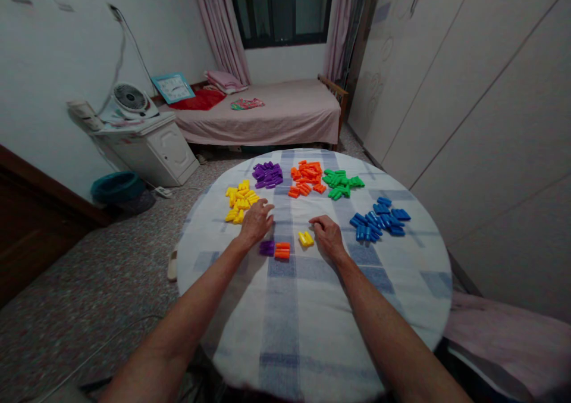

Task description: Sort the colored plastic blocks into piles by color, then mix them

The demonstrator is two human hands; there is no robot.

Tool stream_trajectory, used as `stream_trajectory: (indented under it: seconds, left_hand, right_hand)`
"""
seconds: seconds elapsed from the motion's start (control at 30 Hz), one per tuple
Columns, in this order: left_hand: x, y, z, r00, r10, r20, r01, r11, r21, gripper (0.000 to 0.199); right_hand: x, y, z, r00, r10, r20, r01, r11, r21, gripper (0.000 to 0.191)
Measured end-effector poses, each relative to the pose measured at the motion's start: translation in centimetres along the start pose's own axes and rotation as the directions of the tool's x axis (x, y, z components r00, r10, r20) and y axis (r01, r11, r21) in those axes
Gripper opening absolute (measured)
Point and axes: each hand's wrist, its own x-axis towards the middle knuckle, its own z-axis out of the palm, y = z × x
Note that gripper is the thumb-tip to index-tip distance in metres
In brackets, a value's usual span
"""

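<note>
My left hand (pixel 257 219) hovers by the near right edge of a pile of yellow plastic pieces (pixel 241 198), its fingers apart and nothing visible in them. Close to it on the cloth, a purple piece (pixel 266 248) lies side by side with an orange piece (pixel 282 250). A single yellow piece (pixel 306 239) rests just left of my right hand (pixel 328 235). That hand has its index finger stretched out to the left, the other fingers partly curled, and holds nothing I can see. The pieces look like short ridged double tubes; their exact kind is too small to tell.
Toward the table's far side lie purple (pixel 267 175), orange (pixel 307 178) and green (pixel 342 183) piles, with a blue pile (pixel 379 219) at the right. A checked cloth (pixel 321 319) covers the round table. Beyond stand a bed (pixel 294 114) and a white cabinet (pixel 167 153).
</note>
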Motion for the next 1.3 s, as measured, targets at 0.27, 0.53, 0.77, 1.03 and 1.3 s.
stream_trajectory:
  seconds: [0.27, 0.53, 0.77, 1.03, 1.3]
  left_hand:
    - [-1.5, 7.6, 3.5, 0.909, 0.318, 0.271, -0.252, 0.935, -0.251, 0.025]
    - [-0.6, 3.7, 2.1, 0.987, 0.139, 0.082, -0.129, 0.984, -0.121, 0.034]
    - [-2.5, -4.7, -0.7, 0.981, -0.128, -0.149, 0.14, 0.987, 0.079, 0.029]
    - [-7.7, -0.9, 0.3, 0.997, 0.067, -0.031, -0.071, 0.976, -0.204, 0.037]
    - [-5.5, 2.4, 3.0, 0.996, 0.016, 0.088, 0.015, 0.94, -0.339, 0.027]
  right_hand:
    - [0.1, 0.3, -0.1, 1.0, -0.006, -0.015, 0.007, 1.0, 0.022, 0.028]
    - [0.2, 0.5, 0.0, 1.0, 0.002, 0.003, -0.003, 1.0, 0.03, 0.028]
    - [0.0, 0.4, 0.0, 1.0, 0.008, 0.0, -0.008, 1.0, 0.025, 0.028]
    - [-0.2, -0.3, -0.4, 0.993, -0.048, 0.108, 0.045, 0.999, 0.027, 0.02]
    - [-2.2, -2.9, 0.3, 0.817, -0.378, 0.435, 0.401, 0.915, 0.042, 0.039]
